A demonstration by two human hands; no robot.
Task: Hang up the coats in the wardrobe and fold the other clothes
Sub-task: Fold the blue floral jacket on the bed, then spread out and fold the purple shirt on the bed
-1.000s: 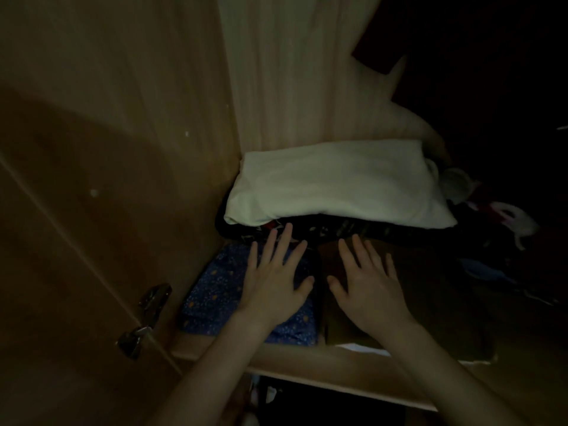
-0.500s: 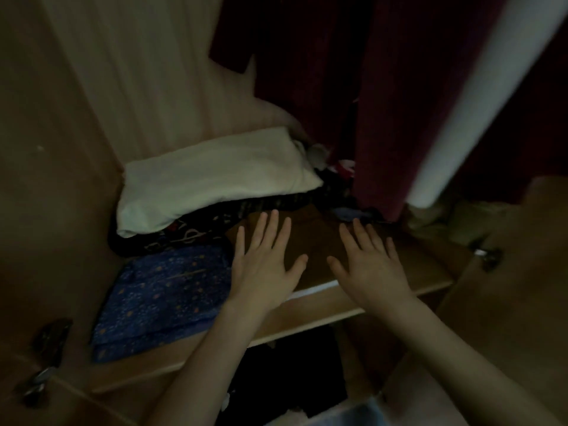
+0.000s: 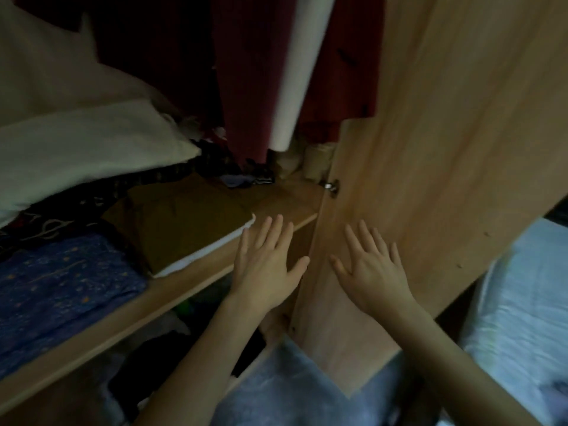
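**Both hands spread flat at the wardrobe shelf and door**

The pale wooden wardrobe door (image 3: 445, 149) fills the right of the scene, a small metal hinge (image 3: 331, 186) at its inner edge. At far centre hang a dark red coat (image 3: 246, 72) and a long white garment (image 3: 295, 72). The light wooden shelf (image 3: 184, 287) runs from near left to far right. At far left on it lies a large cream folded cloth (image 3: 86, 149) atop a dark patterned garment (image 3: 61, 219). Nearer left sits a blue folded garment with small orange dots (image 3: 61, 287). Just right of it rests a brown folded garment (image 3: 178, 222) with a white layer under it.

The left hand (image 3: 267, 269) hovers over the shelf's front edge, just right of the brown garment, fingers straight and spread, holding nothing. The right hand (image 3: 372, 269) is in front of the door's lower part, fingers likewise spread; whether it touches the wood cannot be told.
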